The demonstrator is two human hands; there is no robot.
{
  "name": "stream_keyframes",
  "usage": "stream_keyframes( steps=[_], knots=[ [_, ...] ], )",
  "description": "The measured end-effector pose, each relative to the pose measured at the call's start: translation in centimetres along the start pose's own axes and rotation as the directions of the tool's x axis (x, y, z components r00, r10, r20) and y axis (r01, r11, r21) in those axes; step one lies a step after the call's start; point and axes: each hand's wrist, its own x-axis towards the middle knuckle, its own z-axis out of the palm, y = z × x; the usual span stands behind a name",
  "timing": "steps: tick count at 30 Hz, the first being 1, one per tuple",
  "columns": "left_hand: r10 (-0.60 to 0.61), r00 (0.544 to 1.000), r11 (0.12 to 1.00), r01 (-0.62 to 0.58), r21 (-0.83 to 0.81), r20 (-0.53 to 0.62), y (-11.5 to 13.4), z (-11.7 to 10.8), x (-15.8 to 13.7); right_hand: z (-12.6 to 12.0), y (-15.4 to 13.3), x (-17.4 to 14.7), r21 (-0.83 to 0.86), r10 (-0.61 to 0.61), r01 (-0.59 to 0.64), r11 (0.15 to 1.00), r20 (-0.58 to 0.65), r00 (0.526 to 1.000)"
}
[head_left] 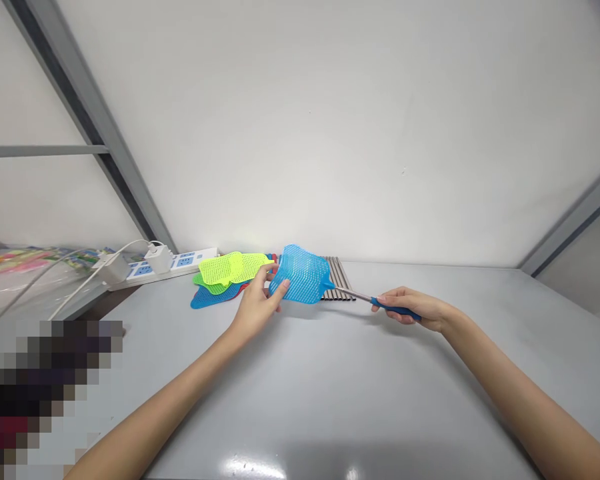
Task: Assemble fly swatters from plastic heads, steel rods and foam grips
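Observation:
A blue fly swatter (303,275) is held above the table, its perforated head to the left and its metal shaft running right to a dark blue grip. My right hand (413,308) wraps round that grip. With thumb and fingers, my left hand (260,297) pinches the left edge of the swatter's head. Behind my left hand lies a pile of loose swatter heads: yellow heads (230,269) on top, a green one and a blue head (213,298) lower down, with bits of red showing. Several metal rods (341,279) lie side by side behind the swatter, partly covered by it.
A grey table (330,387) stands against a white wall (340,127). At the back left sits a white power strip (195,260) with plugged-in chargers and white cables. Plastic-wrapped colourful goods (35,273) lie further left. Grey metal frame posts (105,133) rise at both sides.

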Motion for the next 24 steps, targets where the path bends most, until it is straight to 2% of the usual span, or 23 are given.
stream_keyframes(
  steps=[3,7,12,16,24],
  knots=[
    [-0.004,0.997,0.999,0.007,-0.041,0.078,0.4,0.3,-0.4,-0.3,0.8,-0.6,0.034,0.008,-0.006,0.999,-0.049,0.999],
    [0.002,0.996,1.000,0.000,-0.023,0.084,0.5,0.4,-0.8,-0.2,0.8,-0.9,0.010,0.014,-0.013,1.000,-0.052,0.999],
    [0.036,0.997,0.996,-0.041,0.074,0.068,0.0,0.7,-1.0,0.1,0.6,-1.0,-0.013,0.016,-0.016,1.000,-0.017,1.000],
    [0.064,0.996,0.985,-0.074,0.158,0.069,-0.3,1.1,-1.1,-0.3,0.8,-1.1,-0.010,0.007,-0.007,1.000,-0.052,0.999],
    [0.127,0.980,0.941,-0.168,0.295,0.152,0.5,0.8,-1.4,-1.8,1.2,-1.5,-0.067,-0.025,0.026,0.997,0.014,1.000]
  ],
)
